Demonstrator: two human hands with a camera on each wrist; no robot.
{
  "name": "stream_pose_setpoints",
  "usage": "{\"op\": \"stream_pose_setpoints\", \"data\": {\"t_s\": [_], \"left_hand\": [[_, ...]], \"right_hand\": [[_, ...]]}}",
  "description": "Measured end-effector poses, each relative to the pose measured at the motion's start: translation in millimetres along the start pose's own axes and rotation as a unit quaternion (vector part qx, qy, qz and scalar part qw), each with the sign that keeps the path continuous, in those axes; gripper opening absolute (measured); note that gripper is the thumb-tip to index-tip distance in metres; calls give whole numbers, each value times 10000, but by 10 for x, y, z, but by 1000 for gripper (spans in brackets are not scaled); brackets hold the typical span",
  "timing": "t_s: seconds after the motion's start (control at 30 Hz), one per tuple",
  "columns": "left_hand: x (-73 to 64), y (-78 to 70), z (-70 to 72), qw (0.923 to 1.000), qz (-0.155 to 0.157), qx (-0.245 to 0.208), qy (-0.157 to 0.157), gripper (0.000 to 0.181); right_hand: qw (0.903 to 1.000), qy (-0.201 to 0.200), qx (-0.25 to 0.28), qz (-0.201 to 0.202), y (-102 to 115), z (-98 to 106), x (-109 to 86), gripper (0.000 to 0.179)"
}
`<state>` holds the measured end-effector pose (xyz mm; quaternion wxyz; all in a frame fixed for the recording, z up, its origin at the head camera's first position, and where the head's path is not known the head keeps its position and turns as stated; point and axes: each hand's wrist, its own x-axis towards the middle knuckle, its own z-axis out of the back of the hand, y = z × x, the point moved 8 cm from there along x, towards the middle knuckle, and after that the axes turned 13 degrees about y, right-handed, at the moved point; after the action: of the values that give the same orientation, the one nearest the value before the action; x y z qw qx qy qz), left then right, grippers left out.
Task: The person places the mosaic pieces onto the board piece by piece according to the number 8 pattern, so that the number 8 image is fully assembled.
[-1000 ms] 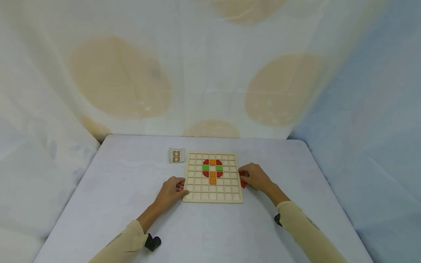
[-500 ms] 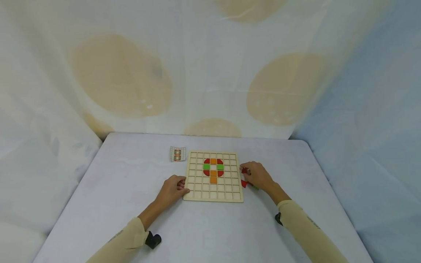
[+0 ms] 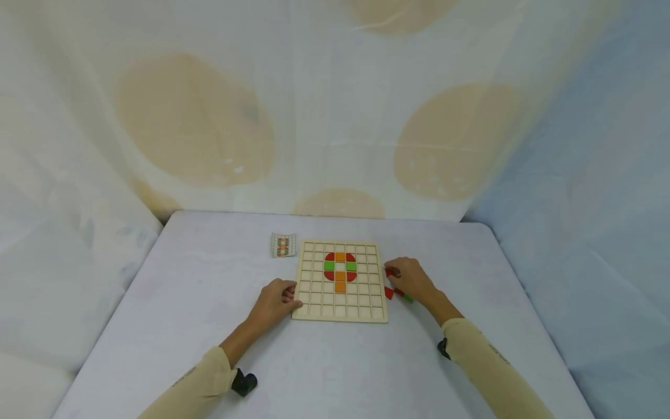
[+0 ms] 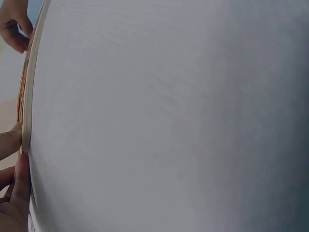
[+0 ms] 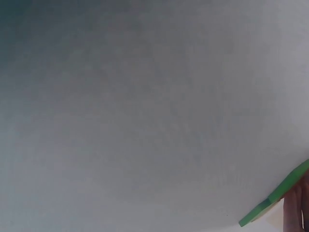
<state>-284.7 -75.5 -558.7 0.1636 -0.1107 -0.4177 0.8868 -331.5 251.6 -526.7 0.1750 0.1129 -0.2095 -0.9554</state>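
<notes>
A square wooden grid board [image 3: 319, 310] lies on the table with red, green and orange tiles set in its upper middle cells. At its left edge, my left hand [image 3: 273, 299] grips the board, thumb above and fingers along the side; the left wrist view shows the thumb [image 4: 9, 143] against the rim. Just beyond the right edge, my right hand [image 3: 412, 280] pinches a red tile [image 3: 388, 272], partly hidden by the fingers. Below that hand lie another red tile [image 3: 389, 293] and a green tile [image 3: 407, 298]. Green edges of tiles [image 5: 285, 186] show in the right wrist view.
A small pattern card [image 3: 283, 245] with a printed grid lies by the board's upper left corner. Around them spreads the pale table [image 3: 335, 366]. Fabric curtains [image 3: 335, 163] hang behind it and at both sides.
My right hand has shifted slightly right, away from the board's edge, and more of the loose tiles shows beneath it. The left hand keeps its hold on the board.
</notes>
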Motion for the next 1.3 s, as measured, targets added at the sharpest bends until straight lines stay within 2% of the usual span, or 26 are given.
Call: {"op": "stream_pose_setpoints", "data": {"t_s": [0.23,0.37,0.57,0.67,0.93,1.13,1.3], "left_hand": [[4,-14,-21,10000,31,-49,15,49],[1,-20,-23,10000,45,-37,24,49],[-11,-13,-8,9999,102,-20,-11,49],[-6,-18,-11,9999,103,-47,-2,49],[20,-46,-38,10000,18,-77,22,48],[29,-49,-40,10000,2,-74,20,48],[18,-48,-30,10000,12,-88,12,49]], "right_hand": [[10000,45,-74,12,-32,3,-17,32],[9999,-42,108,39,-12,26,-48,33],[9984,-60,507,256,272,48,-31,34],[9985,-8,446,333,437,14,7,34],[9952,297,413,837,798,-188,62,26],[9962,534,296,622,852,-312,113,27],[9968,534,101,588,851,-355,152,28]]}}
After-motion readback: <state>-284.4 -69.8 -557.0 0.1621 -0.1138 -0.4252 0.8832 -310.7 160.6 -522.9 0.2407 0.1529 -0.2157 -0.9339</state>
